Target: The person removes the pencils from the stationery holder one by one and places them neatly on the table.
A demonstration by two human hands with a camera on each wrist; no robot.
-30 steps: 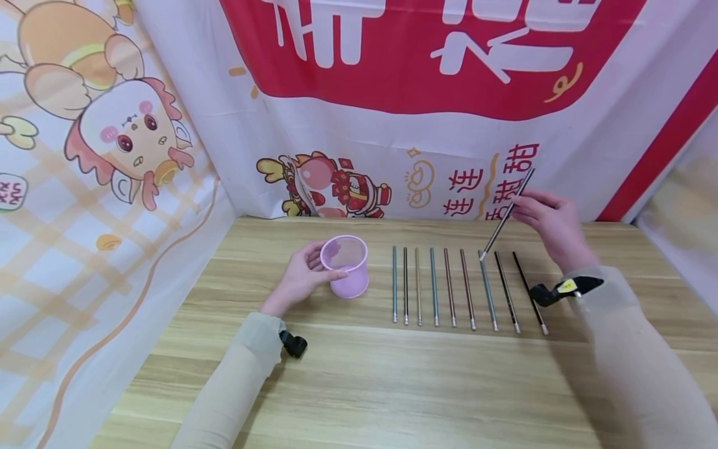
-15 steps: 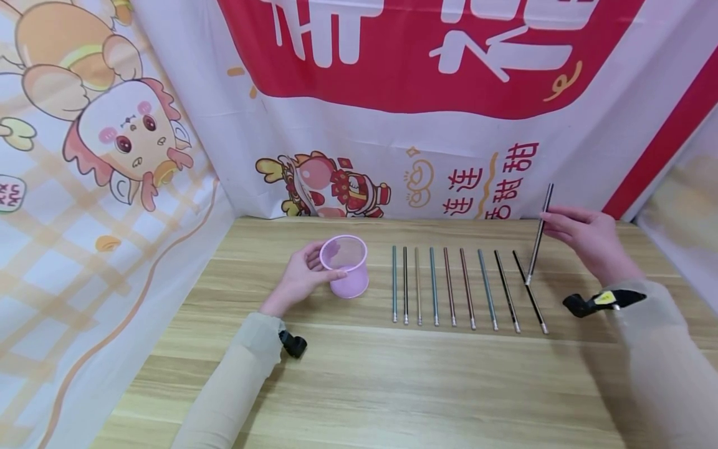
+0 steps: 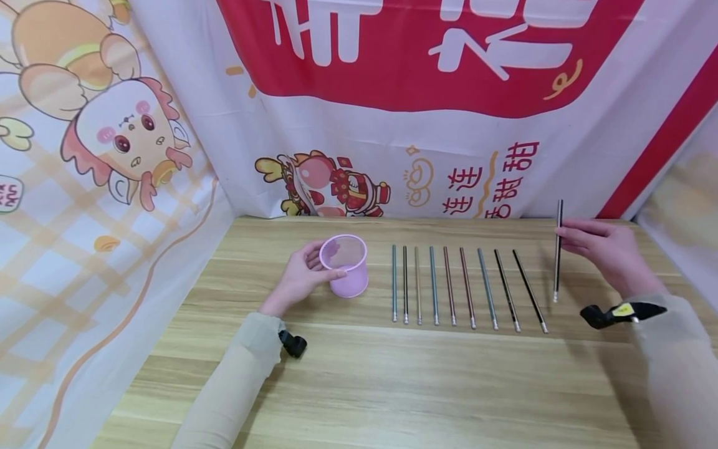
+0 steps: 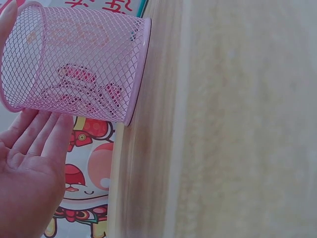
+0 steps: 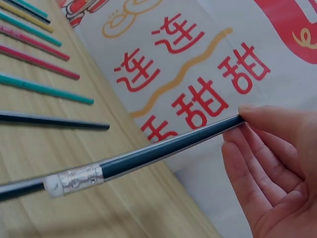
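My left hand [image 3: 300, 274] holds a pink mesh pen holder [image 3: 350, 282] on the table, its thumb on the near side by the rim and its fingers on the far side. The left wrist view shows the fingers against the mesh wall of the pen holder [image 4: 79, 64]. My right hand [image 3: 603, 249] pinches a black pencil [image 3: 558, 255] between thumb and fingertips, nearly upright with the eraser end down. In the right wrist view the white eraser [image 5: 54, 186] tips that pencil. To its left, a row of several pencils [image 3: 468, 287] lies side by side, erasers toward me.
The wooden table [image 3: 364, 386] carries everything. A printed white and red cloth [image 3: 437, 112] hangs behind it, and another cloth [image 3: 112, 280] with cartoon figures covers the left side. A small black camera sits on each wrist.
My right hand has carried the black pencil rightward, from above the row's right part to just past its right end, and the pencil has turned more upright. The left hand and pen holder stay put.
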